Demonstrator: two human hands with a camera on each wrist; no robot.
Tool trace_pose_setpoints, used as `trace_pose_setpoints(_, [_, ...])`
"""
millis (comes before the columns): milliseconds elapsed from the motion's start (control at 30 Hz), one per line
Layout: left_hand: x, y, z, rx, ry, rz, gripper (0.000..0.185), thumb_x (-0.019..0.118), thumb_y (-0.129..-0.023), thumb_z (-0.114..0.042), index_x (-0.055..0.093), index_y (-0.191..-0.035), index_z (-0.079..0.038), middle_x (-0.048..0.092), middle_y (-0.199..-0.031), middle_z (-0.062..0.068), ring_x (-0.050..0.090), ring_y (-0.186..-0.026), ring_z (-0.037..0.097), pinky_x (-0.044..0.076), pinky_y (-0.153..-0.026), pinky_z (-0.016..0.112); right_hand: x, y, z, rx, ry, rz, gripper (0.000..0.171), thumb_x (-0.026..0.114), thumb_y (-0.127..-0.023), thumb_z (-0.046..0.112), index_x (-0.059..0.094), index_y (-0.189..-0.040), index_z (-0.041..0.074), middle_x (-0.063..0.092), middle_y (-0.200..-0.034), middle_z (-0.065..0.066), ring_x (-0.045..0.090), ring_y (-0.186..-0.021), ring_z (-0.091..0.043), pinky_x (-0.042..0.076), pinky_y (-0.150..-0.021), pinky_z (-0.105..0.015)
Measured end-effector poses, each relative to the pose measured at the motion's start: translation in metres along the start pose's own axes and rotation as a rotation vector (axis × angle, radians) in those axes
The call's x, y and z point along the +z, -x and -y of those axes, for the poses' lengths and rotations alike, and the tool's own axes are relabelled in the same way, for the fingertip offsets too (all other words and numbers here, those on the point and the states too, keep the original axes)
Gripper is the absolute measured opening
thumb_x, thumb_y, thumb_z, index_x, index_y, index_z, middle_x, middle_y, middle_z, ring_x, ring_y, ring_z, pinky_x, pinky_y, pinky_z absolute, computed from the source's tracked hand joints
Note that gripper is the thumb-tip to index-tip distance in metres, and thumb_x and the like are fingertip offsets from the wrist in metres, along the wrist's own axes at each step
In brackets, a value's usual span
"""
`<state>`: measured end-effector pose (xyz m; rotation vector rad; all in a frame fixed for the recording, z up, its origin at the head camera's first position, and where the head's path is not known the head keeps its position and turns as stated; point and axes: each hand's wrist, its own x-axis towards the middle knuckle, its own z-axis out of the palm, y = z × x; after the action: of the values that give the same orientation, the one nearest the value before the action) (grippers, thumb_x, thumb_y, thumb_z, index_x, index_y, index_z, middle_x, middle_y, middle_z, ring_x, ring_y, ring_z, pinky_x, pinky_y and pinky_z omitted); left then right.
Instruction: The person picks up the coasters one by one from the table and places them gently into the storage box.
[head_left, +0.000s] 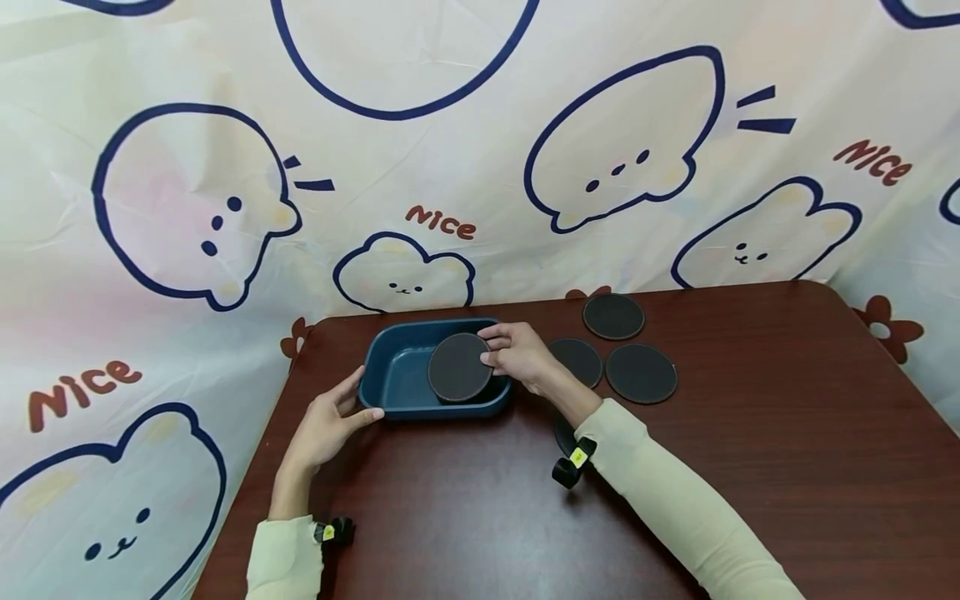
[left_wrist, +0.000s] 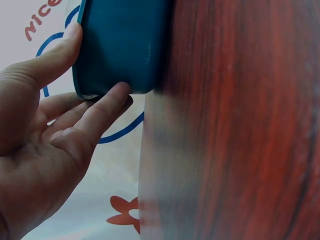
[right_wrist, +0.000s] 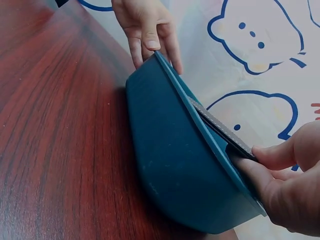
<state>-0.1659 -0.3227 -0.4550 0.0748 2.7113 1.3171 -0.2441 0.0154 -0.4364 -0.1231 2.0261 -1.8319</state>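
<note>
Left hand (head_left: pixel 328 425) grips blue tray (head_left: pixel 402 375), right hand (head_left: pixel 519 357) pinches 1 dark disc (head_left: pixel 456 368) at its opening

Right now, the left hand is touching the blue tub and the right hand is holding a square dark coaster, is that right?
Not quite: the dark coaster is round, not square, as the head view shows. The rest stands: the left hand is touching the blue tub, and the right hand is holding that coaster.
</note>
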Motion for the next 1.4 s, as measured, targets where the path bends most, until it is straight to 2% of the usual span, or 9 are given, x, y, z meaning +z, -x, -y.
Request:
trace_pose_setpoints(167, [0.001,-0.001,-0.001,-0.003,-0.002,0.002,0.087,0.077,-0.102,-0.026,0.026,-0.172,-0.012,0.04,-0.169,0.026,0.051,-0.149,0.046,0.049,-0.112,0.055,0.002,0.0,0.001,0.006,0.028,-0.013,0.043,0.069,-0.102,-0.002,0.064,-0.145,0.003,0.066,-0.138,-0.022,0.074,-0.108,-0.024,0.065,-0.093,-0.038])
trace_pose_setpoints(367, [0.001,0.001,-0.001,-0.006,-0.011,-0.002,0.087,0.077,-0.102,-0.025,0.026,-0.172,-0.012,0.04,-0.169,0.026,0.05,-0.149,0.046,0.049,-0.112,0.055,0.004,0.0,0.002,0.024,0.065,-0.019,0.043,0.068,-0.103,-0.001,0.064,-0.146,0.004,0.067,-0.139,-0.021,0.074,-0.112,-0.027,0.065,-0.094,-0.039])
trace_pose_setpoints(467, [0.002,0.002,0.0,-0.015,-0.015,-0.005,0.086,0.076,-0.103,-0.022,0.026,-0.172,-0.013,0.039,-0.17,0.026,0.049,-0.15,0.046,0.049,-0.113,0.056,0.003,0.003,0.003,0.004,0.176,-0.007,0.043,0.068,-0.105,0.005,0.063,-0.147,0.004,0.067,-0.142,-0.019,0.073,-0.119,-0.028,0.063,-0.099,-0.041])
trace_pose_setpoints(567, [0.003,0.003,-0.001,-0.019,-0.019,-0.003,0.085,0.075,-0.103,-0.021,0.026,-0.172,-0.013,0.038,-0.17,0.026,0.049,-0.15,0.045,0.049,-0.113,0.056,-0.001,0.009,0.006,-0.059,0.319,-0.002,0.045,0.067,-0.106,0.011,0.061,-0.15,0.005,0.066,-0.148,-0.017,0.069,-0.129,-0.03,0.06,-0.106,-0.043])
trace_pose_setpoints(667, [0.004,0.003,-0.002,-0.025,-0.015,0.0,0.085,0.075,-0.103,-0.021,0.025,-0.172,-0.013,0.039,-0.17,0.026,0.05,-0.149,0.045,0.05,-0.112,0.056,-0.01,0.018,0.011,-0.129,0.388,0.0,0.048,0.066,-0.107,0.015,0.059,-0.153,0.006,0.062,-0.155,-0.017,0.065,-0.139,-0.031,0.057,-0.11,-0.046])
trace_pose_setpoints(833, [0.003,0.004,-0.003,-0.032,-0.008,-0.002,0.085,0.075,-0.103,-0.022,0.025,-0.172,-0.014,0.041,-0.169,0.025,0.053,-0.148,0.044,0.051,-0.112,0.056,-0.033,0.028,0.011,-0.171,0.34,0.009,0.052,0.068,-0.107,0.02,0.056,-0.156,0.009,0.06,-0.157,-0.016,0.062,-0.142,-0.031,0.056,-0.112,-0.05])
trace_pose_setpoints(1067, [0.002,0.004,-0.001,-0.03,-0.014,0.002,0.086,0.075,-0.103,-0.022,0.025,-0.172,-0.013,0.04,-0.169,0.026,0.052,-0.148,0.044,0.051,-0.111,0.055,-0.076,0.046,-0.004,-0.198,0.297,-0.009,0.056,0.069,-0.107,0.024,0.053,-0.158,0.009,0.059,-0.157,-0.02,0.062,-0.142,-0.034,0.054,-0.114,-0.053])
trace_pose_setpoints(1233, [0.003,0.003,0.0,-0.025,-0.017,-0.006,0.085,0.075,-0.103,-0.022,0.025,-0.172,-0.013,0.04,-0.169,0.026,0.053,-0.148,0.044,0.051,-0.111,0.055,-0.104,0.056,-0.014,-0.166,0.253,-0.029,0.056,0.068,-0.107,0.023,0.051,-0.159,0.011,0.054,-0.161,-0.02,0.061,-0.143,-0.036,0.055,-0.113,-0.051])
trace_pose_setpoints(1400, [0.003,0.002,0.0,-0.017,-0.008,-0.005,0.086,0.075,-0.103,-0.022,0.025,-0.172,-0.012,0.04,-0.169,0.026,0.053,-0.148,0.044,0.051,-0.11,0.055,-0.129,0.062,-0.027,-0.151,0.225,-0.066,0.061,0.068,-0.107,0.023,0.046,-0.162,0.008,0.053,-0.161,-0.022,0.06,-0.143,-0.039,0.055,-0.113,-0.05])
